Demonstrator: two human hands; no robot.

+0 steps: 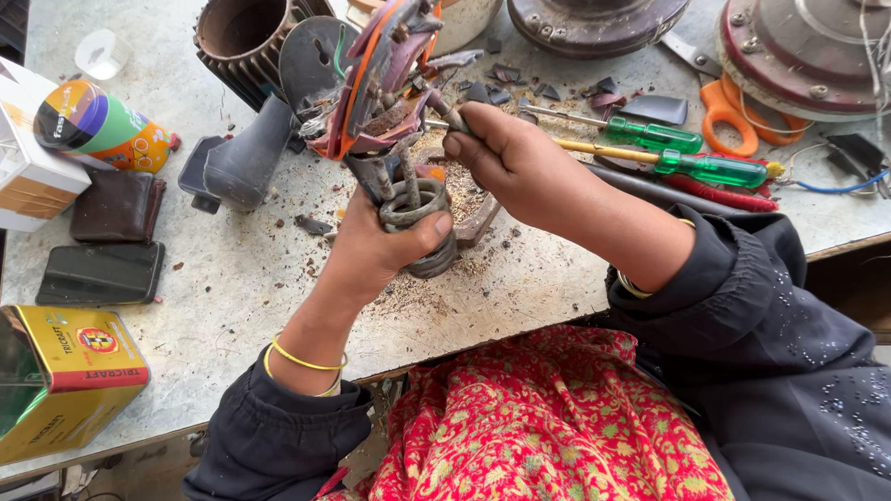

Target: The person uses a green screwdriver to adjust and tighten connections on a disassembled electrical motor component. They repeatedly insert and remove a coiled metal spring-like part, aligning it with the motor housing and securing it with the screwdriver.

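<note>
Thing: rusty grey coiled metal heating element [415, 218] with red-orange plates, held upright above grey table [232, 278] | Left hand [371, 250]: fingers clenched round coil | Right hand [506, 158]: fingers pinching thin metal tool [445, 109] at a fitting | Step: loosening, judged; next needs steady twist.

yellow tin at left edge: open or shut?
Open. The yellow tin lies on its side on the workbench, its mouth showing a dark greenish inside; no lid in place.
</note>
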